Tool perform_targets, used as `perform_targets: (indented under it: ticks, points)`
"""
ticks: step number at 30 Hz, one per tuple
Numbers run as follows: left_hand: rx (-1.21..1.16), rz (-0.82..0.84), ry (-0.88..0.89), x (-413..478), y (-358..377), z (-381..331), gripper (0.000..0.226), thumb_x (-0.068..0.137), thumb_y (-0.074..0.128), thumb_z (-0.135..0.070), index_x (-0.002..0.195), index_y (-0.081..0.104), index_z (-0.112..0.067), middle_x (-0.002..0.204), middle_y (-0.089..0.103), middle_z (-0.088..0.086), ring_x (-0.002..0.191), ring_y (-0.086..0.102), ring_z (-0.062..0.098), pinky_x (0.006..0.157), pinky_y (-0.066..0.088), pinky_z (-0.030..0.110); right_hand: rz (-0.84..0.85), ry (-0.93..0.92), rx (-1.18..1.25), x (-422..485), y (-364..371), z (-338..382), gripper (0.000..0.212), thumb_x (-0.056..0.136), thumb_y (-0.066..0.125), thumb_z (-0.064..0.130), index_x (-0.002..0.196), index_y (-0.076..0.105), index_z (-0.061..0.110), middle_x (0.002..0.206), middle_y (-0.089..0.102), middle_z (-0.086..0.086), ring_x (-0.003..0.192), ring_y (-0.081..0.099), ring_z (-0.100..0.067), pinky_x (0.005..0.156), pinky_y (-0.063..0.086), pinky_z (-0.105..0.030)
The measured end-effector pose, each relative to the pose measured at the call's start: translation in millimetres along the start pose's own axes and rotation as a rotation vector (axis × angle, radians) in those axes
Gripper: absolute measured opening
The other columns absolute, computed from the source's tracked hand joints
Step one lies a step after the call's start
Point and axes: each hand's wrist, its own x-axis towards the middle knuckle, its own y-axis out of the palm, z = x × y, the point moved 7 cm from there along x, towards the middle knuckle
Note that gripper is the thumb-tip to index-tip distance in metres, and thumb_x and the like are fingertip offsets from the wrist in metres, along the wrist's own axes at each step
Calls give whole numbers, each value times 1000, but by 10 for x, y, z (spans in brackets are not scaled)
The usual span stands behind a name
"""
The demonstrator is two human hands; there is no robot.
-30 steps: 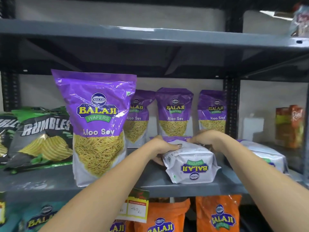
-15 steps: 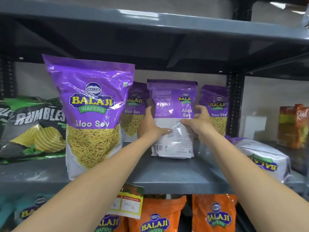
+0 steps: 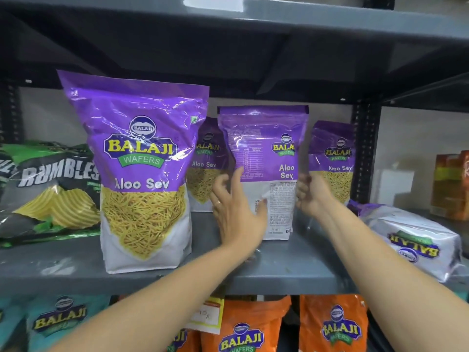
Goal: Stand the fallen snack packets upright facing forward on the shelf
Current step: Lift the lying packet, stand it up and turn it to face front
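A purple Aloo Sev packet (image 3: 269,153) stands upright on the grey shelf (image 3: 279,275), its printed back panel turned toward me. My left hand (image 3: 236,212) presses its lower left side, fingers spread and thumb on the panel. My right hand (image 3: 312,194) grips its right edge with curled fingers. A second packet (image 3: 411,240) lies fallen on its side at the right end of the shelf, its logo upside down.
A large Aloo Sev packet (image 3: 144,174) stands at the front left. Two smaller ones (image 3: 205,161) (image 3: 332,158) stand in the back row. A Rumbles bag (image 3: 50,189) lies at far left, an orange carton (image 3: 451,184) at far right. Orange packets (image 3: 243,331) fill the shelf below.
The packet that lay flat at the shelf front was lifted by both hands, raised upright and set down farther back. My left-hand fingers have spread since.
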Motion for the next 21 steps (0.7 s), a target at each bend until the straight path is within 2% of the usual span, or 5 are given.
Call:
perform_targets:
  ticks: [2,5,8,13,21]
  points:
    - [-82,140,-42,-145,205,-27,67,76,68,-34,136,39,-30,133,32,7,127,31,27,105,33,40,-39,121,-7,40,-29,-95,40,99,23,12,65,43,16,28,33,6,21,26,-6,33,23,-8]
    - [-164,318,-172,-223,480,6,58,81,65,-35,132,40,-26,133,29,5,131,28,26,108,27,35,6,224,-80,37,-23,-185,38,99,29,5,69,51,11,34,55,0,23,48,-8,29,40,-15]
    - [-185,313,-252,-169,546,13,55,82,64,-37,128,40,-20,135,27,6,131,30,29,107,29,37,76,240,-236,59,-2,-218,28,98,43,11,76,60,14,49,68,1,41,62,-8,40,50,-19]
    - [-141,355,-323,-4,612,-22,70,78,65,-49,128,34,-11,136,30,11,130,34,35,106,30,40,117,241,-367,99,-62,-189,8,87,60,14,82,63,18,85,64,1,73,58,-12,69,48,-28]
    - [-342,253,-438,263,575,63,74,64,74,-60,109,40,-12,118,59,10,108,60,29,91,49,39,281,300,-600,-63,9,-179,13,86,68,26,78,58,24,52,59,9,63,49,-10,65,43,-27]
